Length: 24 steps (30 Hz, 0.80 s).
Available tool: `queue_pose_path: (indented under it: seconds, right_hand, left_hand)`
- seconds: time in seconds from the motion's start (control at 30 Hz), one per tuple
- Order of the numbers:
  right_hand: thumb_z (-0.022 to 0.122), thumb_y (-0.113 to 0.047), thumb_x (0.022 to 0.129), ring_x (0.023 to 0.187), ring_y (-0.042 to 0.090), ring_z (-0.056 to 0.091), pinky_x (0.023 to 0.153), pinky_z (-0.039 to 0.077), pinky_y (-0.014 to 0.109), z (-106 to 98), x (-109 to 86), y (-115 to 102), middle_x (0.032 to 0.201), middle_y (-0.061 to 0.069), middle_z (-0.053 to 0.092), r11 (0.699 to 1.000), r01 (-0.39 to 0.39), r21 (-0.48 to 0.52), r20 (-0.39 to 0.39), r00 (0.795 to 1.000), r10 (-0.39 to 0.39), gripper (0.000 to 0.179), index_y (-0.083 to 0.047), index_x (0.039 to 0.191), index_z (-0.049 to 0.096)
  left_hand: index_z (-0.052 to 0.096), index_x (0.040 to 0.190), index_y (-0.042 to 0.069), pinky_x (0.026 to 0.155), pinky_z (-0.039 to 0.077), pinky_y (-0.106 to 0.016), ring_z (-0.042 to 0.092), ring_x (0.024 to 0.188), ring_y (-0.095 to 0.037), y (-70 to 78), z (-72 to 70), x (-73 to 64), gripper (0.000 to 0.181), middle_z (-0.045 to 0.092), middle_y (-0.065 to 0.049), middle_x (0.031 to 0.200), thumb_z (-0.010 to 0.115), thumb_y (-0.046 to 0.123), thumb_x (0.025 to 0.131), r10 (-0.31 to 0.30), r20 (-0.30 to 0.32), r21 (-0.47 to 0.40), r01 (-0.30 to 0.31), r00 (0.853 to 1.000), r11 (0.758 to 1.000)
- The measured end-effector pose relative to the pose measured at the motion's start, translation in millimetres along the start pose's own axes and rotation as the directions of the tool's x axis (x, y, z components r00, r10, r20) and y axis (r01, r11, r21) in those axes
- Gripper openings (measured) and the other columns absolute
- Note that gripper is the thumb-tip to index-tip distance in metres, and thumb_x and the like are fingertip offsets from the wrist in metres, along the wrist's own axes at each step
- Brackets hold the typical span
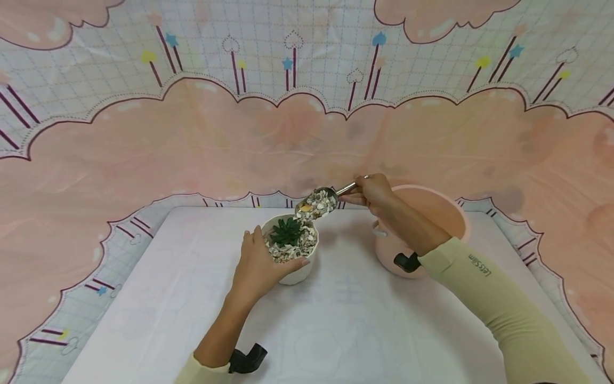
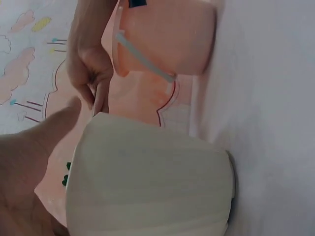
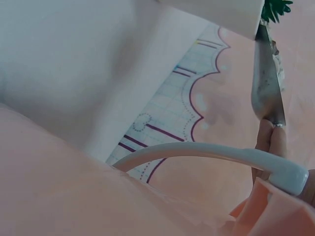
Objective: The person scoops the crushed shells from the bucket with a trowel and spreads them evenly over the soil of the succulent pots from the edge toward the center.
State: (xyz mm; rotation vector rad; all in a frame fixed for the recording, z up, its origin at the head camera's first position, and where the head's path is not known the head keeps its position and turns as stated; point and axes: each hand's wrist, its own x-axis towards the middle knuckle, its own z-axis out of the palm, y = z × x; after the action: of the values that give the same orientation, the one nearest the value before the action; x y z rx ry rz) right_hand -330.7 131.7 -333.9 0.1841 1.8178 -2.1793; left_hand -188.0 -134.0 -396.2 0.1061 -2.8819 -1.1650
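A white flowerpot (image 1: 298,274) stands on the table, holding a small green succulent (image 1: 286,231) amid pale stone chips (image 1: 288,252). The left hand (image 1: 261,261) grips the pot at its rim, fingers on the left side and thumb along the near side. In the left wrist view the pot's pale wall (image 2: 152,182) fills the lower middle. The right hand (image 1: 376,193) holds a metal scoop (image 1: 331,193) by its handle. Loaded with stone chips, the scoop tilts down over the pot's far right rim. The right wrist view shows the scoop's underside (image 3: 266,83) against the pot.
A pink bucket (image 1: 455,213) with a pale handle (image 3: 206,150) stands to the right, partly behind the right forearm. The white tabletop (image 1: 345,330) ends at a far edge before a patterned pink cloth backdrop (image 1: 288,144).
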Motion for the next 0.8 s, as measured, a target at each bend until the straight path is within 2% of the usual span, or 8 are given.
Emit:
queue_pose_path:
  seconds: [0.13, 0.23, 0.37, 0.57, 0.7, 0.8]
  right_hand:
    - [0.036, -0.017, 0.117, 0.068, 0.021, 0.077, 0.079, 0.061, 0.030, 0, -0.8, 1, 0.085, 0.017, 0.072, 1.000, -0.001, -0.003, 0.004, 1.000, 0.001, 0.048, 0.017, 0.151, 0.034]
    - [0.036, -0.017, 0.117, 0.068, 0.021, 0.077, 0.079, 0.060, 0.029, 0, -0.5, 1, 0.084, 0.016, 0.072, 1.000, 0.004, -0.004, 0.001, 1.000, -0.004, 0.048, 0.017, 0.150, 0.034]
    - [0.036, -0.015, 0.116, 0.067, 0.020, 0.077, 0.077, 0.061, 0.029, 1, 0.3, 1, 0.085, 0.017, 0.071, 1.000, 0.017, -0.003, -0.008, 1.000, -0.017, 0.046, 0.018, 0.148, 0.035]
    - [0.037, -0.017, 0.116, 0.068, 0.020, 0.077, 0.079, 0.060, 0.030, 0, 0.5, 1, 0.084, 0.016, 0.072, 1.000, 0.014, -0.019, -0.012, 1.000, -0.014, 0.047, 0.018, 0.148, 0.035]
    - [0.038, -0.018, 0.116, 0.070, 0.021, 0.078, 0.080, 0.060, 0.031, -1, 0.1, 1, 0.084, 0.016, 0.073, 1.000, 0.012, -0.025, -0.006, 1.000, -0.012, 0.046, 0.017, 0.147, 0.038]
    - [0.038, -0.017, 0.116, 0.070, 0.022, 0.078, 0.080, 0.060, 0.030, -1, 0.2, 2, 0.084, 0.016, 0.073, 1.000, 0.015, -0.025, -0.003, 1.000, -0.016, 0.042, 0.016, 0.142, 0.043]
  left_hand:
    - [0.016, 0.162, -0.012, 0.108, 0.039, -0.070, 0.023, 0.151, -0.055, 1.7, 3.4, -0.4, 0.136, 0.011, -0.039, 0.165, 0.090, 0.060, 0.074, -0.007, -0.022, 0.036, 0.008, 1.000, 0.999]
    - [0.018, 0.161, -0.012, 0.110, 0.039, -0.067, 0.027, 0.149, -0.055, -3.3, 3.9, 3.0, 0.135, 0.013, -0.039, 0.165, 0.091, 0.060, 0.074, 0.020, -0.020, 0.034, -0.019, 1.000, 0.999]
    - [0.021, 0.161, -0.011, 0.111, 0.039, -0.066, 0.033, 0.146, -0.056, -11.6, 2.0, 8.5, 0.133, 0.017, -0.038, 0.164, 0.092, 0.058, 0.073, 0.076, -0.007, 0.006, -0.076, 0.997, 0.997]
    - [0.019, 0.162, -0.010, 0.113, 0.036, -0.067, 0.029, 0.148, -0.055, -16.5, -2.1, 10.9, 0.133, 0.018, -0.037, 0.165, 0.093, 0.055, 0.073, 0.114, 0.035, -0.046, -0.113, 0.993, 0.993]
    - [0.015, 0.163, -0.009, 0.113, 0.036, -0.067, 0.026, 0.150, -0.055, -13.6, -0.8, 8.3, 0.133, 0.013, -0.037, 0.166, 0.092, 0.053, 0.075, 0.097, 0.041, -0.050, -0.095, 0.994, 0.994]
    - [0.009, 0.163, -0.010, 0.113, 0.035, -0.067, 0.017, 0.153, -0.055, -7.9, 1.7, 3.4, 0.133, 0.007, -0.039, 0.166, 0.090, 0.051, 0.078, 0.061, 0.036, -0.036, -0.059, 0.998, 0.998]
